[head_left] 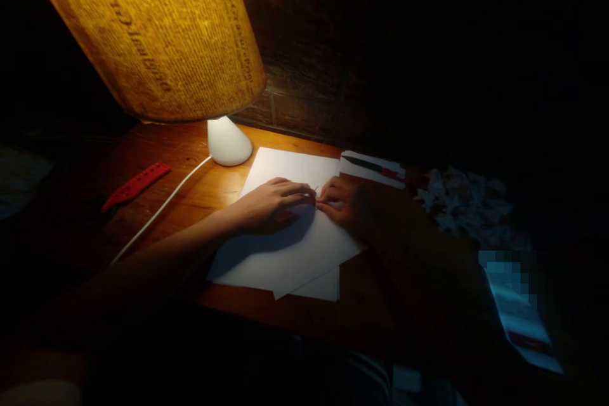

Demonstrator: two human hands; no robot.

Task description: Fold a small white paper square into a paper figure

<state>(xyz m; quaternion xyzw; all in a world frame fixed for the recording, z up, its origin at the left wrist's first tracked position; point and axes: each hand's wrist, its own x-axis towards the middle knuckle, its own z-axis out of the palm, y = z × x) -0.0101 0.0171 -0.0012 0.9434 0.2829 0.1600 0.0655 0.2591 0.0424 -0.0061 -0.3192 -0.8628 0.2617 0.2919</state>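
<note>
White sheets of paper [295, 260] lie overlapping on the wooden table under both of my hands. My left hand [280, 203] reaches in from the left over the paper, its fingers bent and its fingertips together. Facing it, my right hand [346, 204] is closed in a pinch, with thumb and forefinger meeting the left fingertips. Something thin and tiny shows between the fingertips, too small and shadowed to name. Just beyond the right hand, a knife [364, 165] with a black blade and red grip rests on a stack of small white paper pieces [349, 171].
A lit lamp with a printed yellow shade [171, 32] and white base [228, 143] stands at the back left. Its white cord [162, 209] crosses the table beside a red perforated sheath [136, 187]. Paper scraps [464, 203] are heaped right, near a glowing screen [518, 317].
</note>
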